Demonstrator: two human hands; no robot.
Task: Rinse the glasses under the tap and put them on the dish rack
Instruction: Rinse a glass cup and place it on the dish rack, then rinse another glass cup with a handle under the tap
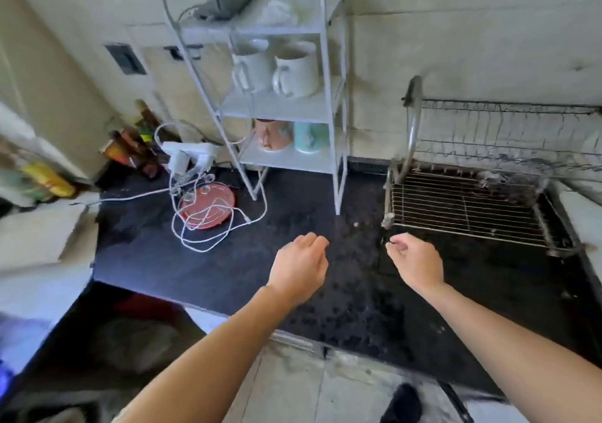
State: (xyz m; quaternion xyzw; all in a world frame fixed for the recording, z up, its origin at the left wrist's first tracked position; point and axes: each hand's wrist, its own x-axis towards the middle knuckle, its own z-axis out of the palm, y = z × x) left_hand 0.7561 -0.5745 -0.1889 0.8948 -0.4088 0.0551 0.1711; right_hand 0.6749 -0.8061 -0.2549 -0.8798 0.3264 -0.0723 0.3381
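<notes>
Head view is all we get, so here goes: both hands hang over the dark table point(202, 269), holding nothing. Left hand point(301, 268) has its fingers loosely curled, right hand point(415, 264) much the same, thumb near forefinger, nothing between them. Dish rack point(469, 207) sits just beyond the right hand, and I can't see a single glass on it, or a tap anywhere.

My guess at doing it well: find the glasses first, grab them low round the body, and stand them mouth-down on the lower grid.

Count: four mugs on the white shelf unit point(329, 74), two per shelf, one red plate point(208, 206) under a tangled white cable point(208, 227).
</notes>
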